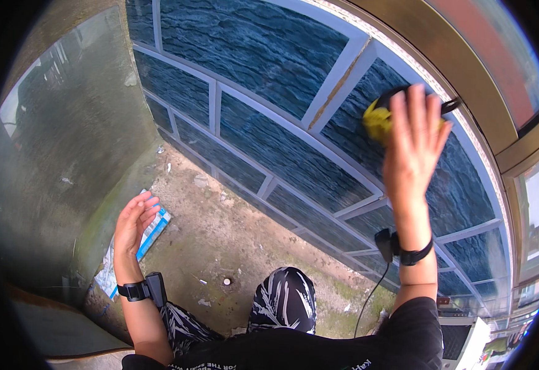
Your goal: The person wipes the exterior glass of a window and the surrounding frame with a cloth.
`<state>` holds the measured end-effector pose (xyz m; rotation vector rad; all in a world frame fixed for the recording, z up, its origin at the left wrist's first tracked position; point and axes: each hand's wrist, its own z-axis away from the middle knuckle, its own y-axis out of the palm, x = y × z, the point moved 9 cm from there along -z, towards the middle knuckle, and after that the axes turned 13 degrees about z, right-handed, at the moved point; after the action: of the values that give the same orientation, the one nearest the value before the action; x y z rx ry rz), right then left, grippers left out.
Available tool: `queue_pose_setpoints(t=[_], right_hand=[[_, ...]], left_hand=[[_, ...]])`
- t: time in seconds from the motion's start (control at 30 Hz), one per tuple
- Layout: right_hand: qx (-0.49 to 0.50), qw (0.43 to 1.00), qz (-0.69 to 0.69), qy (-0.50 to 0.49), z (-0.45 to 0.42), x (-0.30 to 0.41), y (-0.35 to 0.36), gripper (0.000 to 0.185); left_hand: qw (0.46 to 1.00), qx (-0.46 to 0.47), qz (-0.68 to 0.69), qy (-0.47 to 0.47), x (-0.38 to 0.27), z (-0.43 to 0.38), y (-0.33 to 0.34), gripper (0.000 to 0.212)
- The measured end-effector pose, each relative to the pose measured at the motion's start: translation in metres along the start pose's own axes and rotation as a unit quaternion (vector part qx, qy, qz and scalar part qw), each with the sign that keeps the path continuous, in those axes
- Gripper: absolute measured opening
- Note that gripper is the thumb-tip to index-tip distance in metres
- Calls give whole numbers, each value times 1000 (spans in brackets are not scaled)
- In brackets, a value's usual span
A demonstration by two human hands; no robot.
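My right hand (413,148) lies over a yellow-and-black hand-held tool (376,118) against the blue stone-patterned wall tiles (269,53). Motion blurs both, and the palm covers much of the tool. A black tab (450,106) sticks out past the fingers. My left hand (135,219) is raised on the other side, empty, its fingers loosely bent and a little apart. Below it on the ground lies a blue-and-white printed sheet or bag (153,236), partly hidden by the hand and forearm. Each wrist wears a black strap with a small device.
Pale grout strips (297,132) divide the tiles, one with a brown streak. Brown metal window framing (487,111) runs above them. A smooth grey wall (75,152) meets the tiles at the left. Dirty concrete ground (204,245) holds scraps. A black cable (370,298) hangs from the right wrist device.
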<state>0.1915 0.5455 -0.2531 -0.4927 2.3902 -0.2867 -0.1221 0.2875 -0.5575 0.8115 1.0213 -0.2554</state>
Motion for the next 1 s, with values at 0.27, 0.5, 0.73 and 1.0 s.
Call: queue_pose_setpoints(t=[0.27, 0.5, 0.73, 1.0], right_hand=[[122, 978, -97, -135, 102, 95, 54, 53], [265, 853, -81, -442, 349, 224, 126, 44], [299, 851, -88, -424, 335, 203, 118, 46], [-14, 1000, -16, 22, 48, -20, -1, 50]], left_hand=[[1000, 2, 5, 11, -3, 1, 6, 37], [1000, -3, -14, 12, -2, 4, 7, 37], [1000, -8, -27, 9, 0, 2, 8, 37], [1000, -1, -28, -7, 13, -8, 12, 37]])
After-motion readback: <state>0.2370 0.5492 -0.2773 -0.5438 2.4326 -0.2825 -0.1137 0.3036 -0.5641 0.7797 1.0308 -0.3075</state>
